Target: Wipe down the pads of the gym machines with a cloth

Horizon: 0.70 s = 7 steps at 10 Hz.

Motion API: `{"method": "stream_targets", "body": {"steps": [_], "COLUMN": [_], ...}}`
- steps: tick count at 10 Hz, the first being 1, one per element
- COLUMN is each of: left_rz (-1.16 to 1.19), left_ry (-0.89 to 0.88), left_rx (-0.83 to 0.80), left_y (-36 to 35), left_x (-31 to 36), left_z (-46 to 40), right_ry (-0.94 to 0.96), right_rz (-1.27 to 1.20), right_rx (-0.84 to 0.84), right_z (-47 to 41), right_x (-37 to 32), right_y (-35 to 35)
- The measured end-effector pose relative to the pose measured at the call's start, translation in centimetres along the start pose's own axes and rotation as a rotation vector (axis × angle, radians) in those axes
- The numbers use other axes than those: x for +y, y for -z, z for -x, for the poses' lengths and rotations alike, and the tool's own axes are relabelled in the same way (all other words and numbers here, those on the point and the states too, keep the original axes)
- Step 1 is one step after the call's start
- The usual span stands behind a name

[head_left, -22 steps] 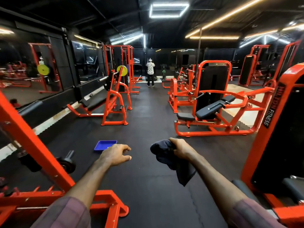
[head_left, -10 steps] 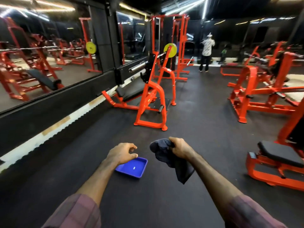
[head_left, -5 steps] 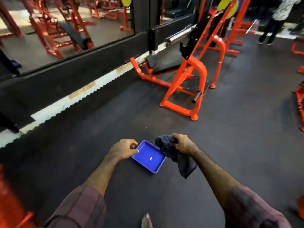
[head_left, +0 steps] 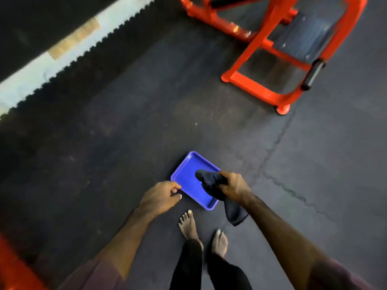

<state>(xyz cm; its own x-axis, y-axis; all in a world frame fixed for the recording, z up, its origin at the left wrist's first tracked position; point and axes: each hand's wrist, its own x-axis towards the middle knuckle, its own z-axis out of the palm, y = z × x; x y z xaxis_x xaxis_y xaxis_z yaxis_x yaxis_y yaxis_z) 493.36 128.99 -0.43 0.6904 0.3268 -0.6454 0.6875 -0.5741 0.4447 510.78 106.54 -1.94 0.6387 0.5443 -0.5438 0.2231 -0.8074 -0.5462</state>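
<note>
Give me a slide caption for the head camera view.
Right hand grips a dark cloth over a blue tray on the gym floor; left hand reaches beside it.

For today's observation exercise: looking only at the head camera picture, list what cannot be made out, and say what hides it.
1. Tray: whether it holds liquid; the cloth and right hand cover part of it.
2. Left hand: whether its fingertips touch the tray rim, too fine to tell.
3. Machine: its pads, cut off by the top edge.
4. Orange frame, bottom left: blurred and cut off.
</note>
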Motion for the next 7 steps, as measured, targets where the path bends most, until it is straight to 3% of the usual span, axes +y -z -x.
{"method": "stream_targets", "body": {"steps": [2,4,6,7], "left_rz": [0.04,0.027,0.053,0.055], "left_ry": [0.04,0.057,0.05,0.028], "left_rx": [-0.071,-0.118,-0.144,-0.154], "left_y": [-8.6,-19.0,-23.8,-24.0], "left_x": [-7.5,-15.0,-17.3,-16.3], "left_z": [-14.6,-26.7,-32.9,-33.3], "right_ry": [-0.043,-0.061,-0.074,-0.09], "right_rz": [-0.052,0.109,0.26,0.185], "right_rx": [-0.069,-0.146,-0.464,-0.438], "right_z": [-15.3,-28.4,-31.6,-30.6], "right_x": [8.2,18.0,23.0,23.2], "right_y": [-10.2,-22.2,-29.9,-29.8]}}
